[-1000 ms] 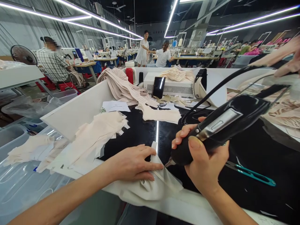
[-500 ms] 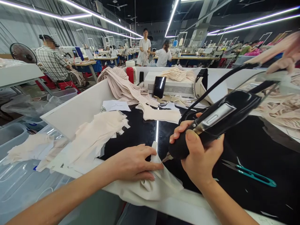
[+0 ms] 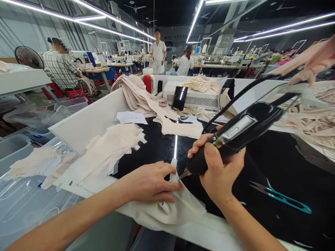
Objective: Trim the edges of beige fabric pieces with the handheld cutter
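My left hand, its fingers stretched out, lies on a piece of cream fabric at the table's front edge. The fabric hangs partly over that edge. In my right hand is a black corded handheld tool with a silver plate along its side. The thumb and fingers wrap round its rounded near end, above the black work surface and apart from the fabric. Its cord end reaches toward another person's hand, blurred at the upper right. Teal thread snips lie to the right of my right hand.
Cream cut pieces are stacked at the left by a white side panel. A black phone leans on a white vented box. Clear plastic bins stand below left. Several people sit or stand at workstations beyond.
The tool and my right hand have shifted slightly left and down. My left hand stays on the fabric. The standing person in the background has changed posture.
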`<state>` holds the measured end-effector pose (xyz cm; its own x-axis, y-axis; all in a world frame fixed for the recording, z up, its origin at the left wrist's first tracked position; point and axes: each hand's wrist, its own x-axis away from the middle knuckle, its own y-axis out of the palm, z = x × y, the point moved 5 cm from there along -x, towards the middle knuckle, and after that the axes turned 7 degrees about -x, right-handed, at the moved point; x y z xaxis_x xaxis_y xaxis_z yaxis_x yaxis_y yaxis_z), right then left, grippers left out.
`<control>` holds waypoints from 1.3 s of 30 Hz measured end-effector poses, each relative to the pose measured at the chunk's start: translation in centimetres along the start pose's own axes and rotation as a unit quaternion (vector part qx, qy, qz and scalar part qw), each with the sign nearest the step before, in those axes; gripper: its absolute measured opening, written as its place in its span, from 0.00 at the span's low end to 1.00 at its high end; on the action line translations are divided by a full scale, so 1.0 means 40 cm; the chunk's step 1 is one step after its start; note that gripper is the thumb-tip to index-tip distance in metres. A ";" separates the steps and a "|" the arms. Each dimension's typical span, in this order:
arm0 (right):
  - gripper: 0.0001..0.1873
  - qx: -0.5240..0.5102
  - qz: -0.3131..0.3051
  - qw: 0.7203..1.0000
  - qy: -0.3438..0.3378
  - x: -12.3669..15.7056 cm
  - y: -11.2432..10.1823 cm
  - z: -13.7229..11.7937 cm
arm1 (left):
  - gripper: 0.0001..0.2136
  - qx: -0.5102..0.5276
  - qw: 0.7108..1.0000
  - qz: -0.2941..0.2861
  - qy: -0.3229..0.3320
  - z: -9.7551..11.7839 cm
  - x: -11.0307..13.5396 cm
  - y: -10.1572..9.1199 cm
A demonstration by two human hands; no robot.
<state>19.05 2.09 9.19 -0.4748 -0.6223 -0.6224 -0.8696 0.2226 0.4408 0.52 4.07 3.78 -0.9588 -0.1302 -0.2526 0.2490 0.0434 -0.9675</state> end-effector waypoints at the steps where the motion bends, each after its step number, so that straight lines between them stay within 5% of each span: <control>1: 0.19 0.001 -0.003 1.000 0.004 0.000 0.002 0.002 | 0.20 -0.001 1.000 0.001 -0.003 0.000 -0.001 0.000; 39: 0.22 0.016 0.012 1.000 -0.004 -0.016 0.007 0.022 | 0.21 -0.004 1.000 0.025 -0.011 0.000 0.000 0.006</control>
<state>18.99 3.20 9.12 -0.4967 -0.6105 -0.6169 -0.8617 0.2623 0.4343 0.59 4.10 3.55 -0.9419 -0.1499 -0.3005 0.2950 0.0577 -0.9537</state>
